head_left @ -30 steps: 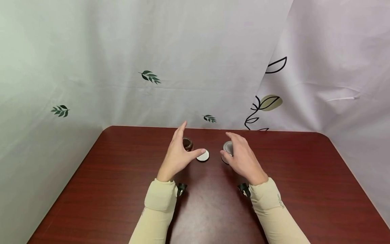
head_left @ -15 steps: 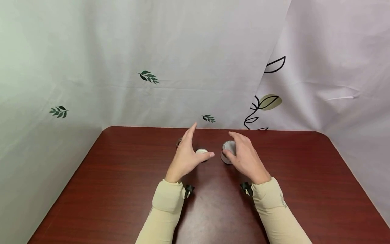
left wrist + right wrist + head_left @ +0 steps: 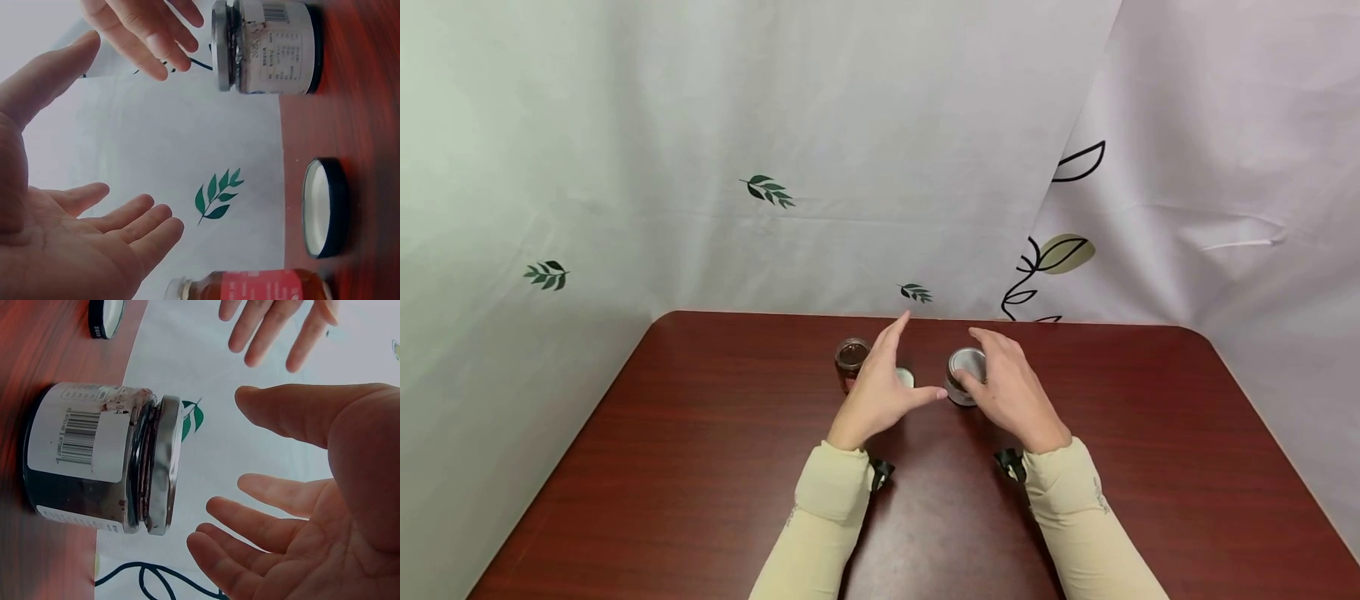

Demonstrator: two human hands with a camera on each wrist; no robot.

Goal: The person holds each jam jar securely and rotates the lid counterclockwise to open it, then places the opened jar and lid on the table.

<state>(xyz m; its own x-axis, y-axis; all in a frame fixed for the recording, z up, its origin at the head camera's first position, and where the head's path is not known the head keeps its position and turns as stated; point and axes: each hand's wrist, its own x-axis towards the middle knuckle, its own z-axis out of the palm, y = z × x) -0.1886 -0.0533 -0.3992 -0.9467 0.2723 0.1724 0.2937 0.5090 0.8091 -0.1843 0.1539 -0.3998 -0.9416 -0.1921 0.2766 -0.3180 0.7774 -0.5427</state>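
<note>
**Status: partway, nothing gripped**

Landmark for this report is the capped jar (image 3: 78, 450), standing upright on the table (image 3: 700, 433).

Your right hand (image 3: 1011, 396) is just beside the capped jar, on its right and near side. Its thumb and fingers are spread apart and hold nothing; the right wrist view shows no contact with the metal lid (image 3: 165, 469). Your left hand (image 3: 880, 396) is to the left of the capped jar, its thumb and fingers also wide apart, with nothing between them.

The open jar (image 3: 853, 353), upright and bearing a red label (image 3: 262, 286), stands farther left of the capped jar, beyond your left hand. Its glass mouth is uncovered and its contents look dark. The loose lid (image 3: 328, 207) lies flat between the open jar and the capped jar, apart from both, its pale inside apparently facing up.

On progress, my judgement is that you are partway through. Done: the metal lid sits on top of the capped jar, though I cannot tell whether it is screwed tight. Outstanding: the loose lid is on neither jar, the open jar has no cover, and neither hand has a grip.
</note>
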